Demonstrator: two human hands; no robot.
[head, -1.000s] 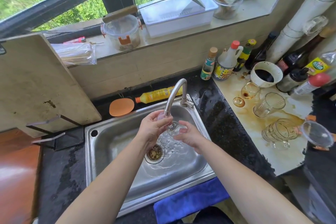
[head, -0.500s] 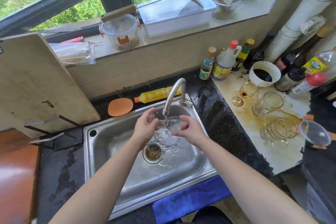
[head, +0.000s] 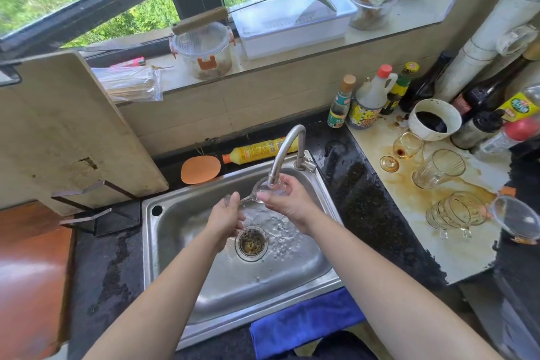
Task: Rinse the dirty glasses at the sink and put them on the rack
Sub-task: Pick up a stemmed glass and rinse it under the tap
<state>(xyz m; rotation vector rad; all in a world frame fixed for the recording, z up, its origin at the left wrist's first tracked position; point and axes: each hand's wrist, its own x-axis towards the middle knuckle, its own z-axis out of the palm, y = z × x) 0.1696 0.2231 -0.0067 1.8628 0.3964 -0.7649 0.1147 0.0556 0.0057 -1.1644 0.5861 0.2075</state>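
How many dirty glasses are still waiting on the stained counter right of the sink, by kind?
Amber stemmed glass: 1
Clear tumbler: 1
Handled glass mugs: 2, as far as the two handles show
Total: 4, not counting the stemmed glass now being rinsed.

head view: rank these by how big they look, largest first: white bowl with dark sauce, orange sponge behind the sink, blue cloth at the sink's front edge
1. blue cloth, clearly largest, though it is also nearest the camera.
2. white bowl.
3. orange sponge.
The bowl and sponge look close in size, so their order is unsure.
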